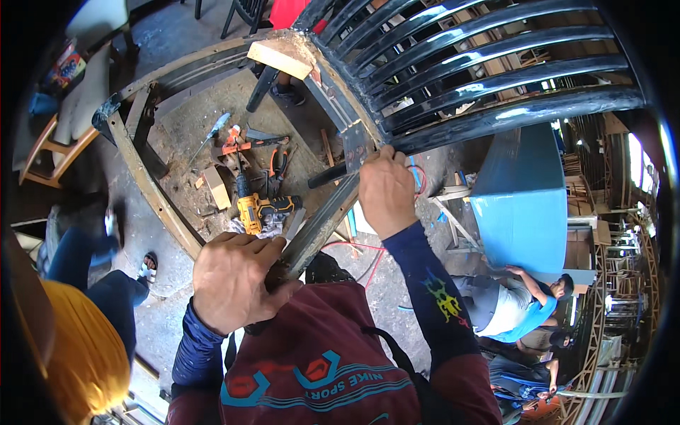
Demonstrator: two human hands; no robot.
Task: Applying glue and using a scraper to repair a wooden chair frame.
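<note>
A wooden chair frame [152,184] lies before me, its open seat rails bare on the edges. Its back of glossy black slats [510,112] rises to the right. My left hand [237,280] is closed round the near corner, thumb on the near side. At the joint by the slats, my right hand [386,191] grips the rail with curled fingers. Just beyond those fingers is a dark flat plate [354,147] across the rail. A pale wood block [280,58] rests on the far corner amid sawdust.
Inside the frame's opening lie a yellow cordless drill [249,205], orange-handled pliers [277,170], a screwdriver [221,125] and a small wood block [216,188]. A person in yellow [85,347] stands close at left. A large blue-wrapped piece [520,205] and other people [520,301] are at right.
</note>
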